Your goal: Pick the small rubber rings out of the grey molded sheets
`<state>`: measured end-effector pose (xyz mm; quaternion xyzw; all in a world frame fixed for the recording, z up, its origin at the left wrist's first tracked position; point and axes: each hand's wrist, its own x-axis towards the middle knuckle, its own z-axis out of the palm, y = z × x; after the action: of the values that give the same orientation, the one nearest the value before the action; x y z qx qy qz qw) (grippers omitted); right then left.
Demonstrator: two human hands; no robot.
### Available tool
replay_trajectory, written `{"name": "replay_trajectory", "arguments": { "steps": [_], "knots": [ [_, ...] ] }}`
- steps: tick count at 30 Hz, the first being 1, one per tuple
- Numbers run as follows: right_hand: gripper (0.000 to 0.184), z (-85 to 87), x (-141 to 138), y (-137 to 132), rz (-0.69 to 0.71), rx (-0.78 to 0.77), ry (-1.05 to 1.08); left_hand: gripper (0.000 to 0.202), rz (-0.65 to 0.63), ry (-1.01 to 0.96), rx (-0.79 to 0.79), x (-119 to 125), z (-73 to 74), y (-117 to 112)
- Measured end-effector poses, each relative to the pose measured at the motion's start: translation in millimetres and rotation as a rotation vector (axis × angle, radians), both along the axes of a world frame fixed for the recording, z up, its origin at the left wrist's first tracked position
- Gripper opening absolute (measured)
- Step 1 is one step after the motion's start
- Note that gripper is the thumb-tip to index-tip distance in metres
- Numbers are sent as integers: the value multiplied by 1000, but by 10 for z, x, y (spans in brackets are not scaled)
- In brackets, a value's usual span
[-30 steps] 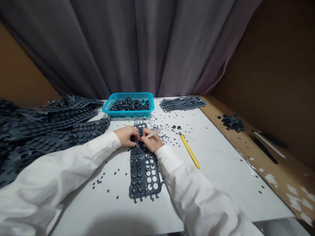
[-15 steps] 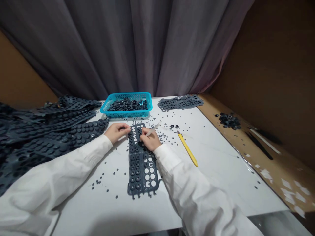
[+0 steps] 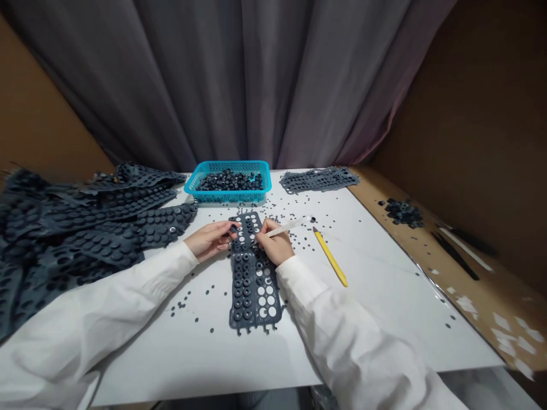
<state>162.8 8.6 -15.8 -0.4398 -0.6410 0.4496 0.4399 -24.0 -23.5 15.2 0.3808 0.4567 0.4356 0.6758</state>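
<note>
A dark rubber sheet [image 3: 253, 302] with rows of round knobs and punched-out holes lies lengthwise on the white table. Between the thumb and fingers of my left hand [image 3: 209, 239] is a small black rubber piece [image 3: 233, 228], beside the sheet's far left edge. My right hand [image 3: 276, 245] grips a whitish, pen-like stick [image 3: 287, 226] over the sheet's right side. One end of the stick points up to the right; the lower end is hidden by my fingers.
Behind stands a blue basket [image 3: 228, 196] of small black pieces. Uncut sheets [image 3: 98, 222] are heaped at left, and a holed sheet [image 3: 320, 179] lies at back right. A yellow cutter-like tool [image 3: 330, 257] and scattered dark discs lie on the table. Black pieces [image 3: 403, 213] are piled farther right.
My left hand has turned and now shows a black rubber piece at its fingertips. The stick in my right hand leans lower to the right. The whole view has shifted slightly.
</note>
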Motion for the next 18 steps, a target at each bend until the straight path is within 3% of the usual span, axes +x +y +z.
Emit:
{"name": "replay_trajectory", "arguments": {
  "steps": [6,11,18],
  "knots": [
    [15,-88,-36,-38,17,-47,47,21,40,-58,-96,51,18,-17],
    [18,-124,-43,-37,40,-14,-11,15,65,-8,-148,28,10,44],
    [17,-138,-35,-64,78,6,-81,11,-7,204,-24,-17,7,212]
  ]
}}
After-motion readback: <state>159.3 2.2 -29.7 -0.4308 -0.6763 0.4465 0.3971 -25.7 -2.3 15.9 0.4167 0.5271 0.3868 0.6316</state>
